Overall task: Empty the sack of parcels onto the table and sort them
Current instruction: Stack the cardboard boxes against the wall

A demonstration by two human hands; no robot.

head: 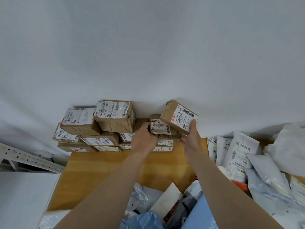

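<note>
Gripping a tilted brown cardboard box (178,116) in our right hand (189,138); left hand (145,138) clasps a stacked white-labelled carton (159,127).

White wall (148,47), perforated metal shelf frame (24,157)

Bright, soft, even light with no clear source and no glare. Faint shadows on wall (148,55) behind boxes (113,119) left of left hand (145,138). Label on box (179,117) in right hand (191,138) is sharp; bags (264,162) right of it look softer. Wide-angle bend at the edges.
</note>
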